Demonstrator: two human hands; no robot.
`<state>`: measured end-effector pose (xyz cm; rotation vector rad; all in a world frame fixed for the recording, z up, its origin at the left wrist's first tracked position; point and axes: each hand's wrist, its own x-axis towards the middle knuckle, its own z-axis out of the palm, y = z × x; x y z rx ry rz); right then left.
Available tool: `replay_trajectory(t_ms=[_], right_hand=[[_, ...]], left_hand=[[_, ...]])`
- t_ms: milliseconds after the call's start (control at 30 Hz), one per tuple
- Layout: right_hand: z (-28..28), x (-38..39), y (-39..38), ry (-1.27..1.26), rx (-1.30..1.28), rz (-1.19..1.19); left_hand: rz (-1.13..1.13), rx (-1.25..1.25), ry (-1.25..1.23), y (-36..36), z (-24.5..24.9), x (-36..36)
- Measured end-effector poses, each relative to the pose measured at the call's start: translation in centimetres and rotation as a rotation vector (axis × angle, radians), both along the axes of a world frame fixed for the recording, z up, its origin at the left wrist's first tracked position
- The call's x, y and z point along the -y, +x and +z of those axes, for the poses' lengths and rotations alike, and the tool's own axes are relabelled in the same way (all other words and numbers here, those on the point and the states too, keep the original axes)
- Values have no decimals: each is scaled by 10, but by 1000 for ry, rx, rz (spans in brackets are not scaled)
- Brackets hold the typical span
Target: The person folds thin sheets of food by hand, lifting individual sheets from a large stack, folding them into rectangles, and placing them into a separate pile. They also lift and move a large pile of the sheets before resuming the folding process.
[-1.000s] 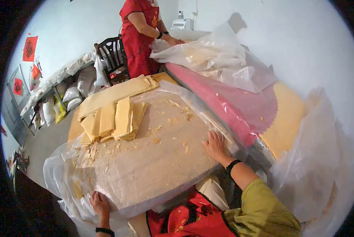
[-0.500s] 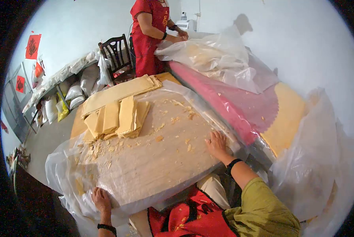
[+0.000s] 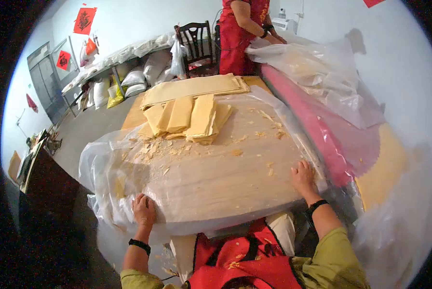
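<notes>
A wooden board [image 3: 216, 178] under clear plastic film [image 3: 102, 161] lies in front of me, strewn with yellowish flakes [image 3: 151, 150]. My left hand [image 3: 143, 210] rests at its near left edge on the film, fingers curled over it; whether they pinch the film I cannot tell. Near the right edge, my right hand [image 3: 303, 179] lies on the film with its fingers apart, holding nothing. Beyond both hands, folded yellow sheets [image 3: 180, 115] sit in a row before a longer stack of flat sheets [image 3: 192, 90].
At the back, a person in a red apron [image 3: 237, 38] touches crumpled plastic sheeting [image 3: 312, 67]. Pink cloth [image 3: 331, 139] covers a surface on the right, beside a yellow sheet [image 3: 382, 166]. A dark chair [image 3: 196, 48], white sacks [image 3: 101, 92] and a dark cabinet [image 3: 47, 185] stand farther off.
The view has swung left, so the board and the person appear farther right. Both my hands still rest near the same board edges.
</notes>
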<state>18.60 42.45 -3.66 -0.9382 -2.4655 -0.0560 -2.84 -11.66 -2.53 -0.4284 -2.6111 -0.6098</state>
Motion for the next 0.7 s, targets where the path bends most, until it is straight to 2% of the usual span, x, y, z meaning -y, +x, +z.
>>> replay_trajectory(t_ms=[67, 300, 333, 367, 533, 700], right_hand=[[-6, -3, 0, 31, -18, 11], [4, -9, 3, -132, 140, 10], [14, 0, 3, -132, 135, 5], [12, 0, 4, -114, 108, 0], [11, 3, 4, -40, 18, 27], [8, 2, 4, -67, 32, 29]], left_hand=[[6, -15, 16, 1, -1, 1], [36, -46, 136, 3, -4, -7], [12, -69, 48, -7, -17, 3], [-19, 19, 2, -5, -8, 4], [-38, -46, 3, 1, -4, 1], [-12, 21, -20, 1, -2, 2]])
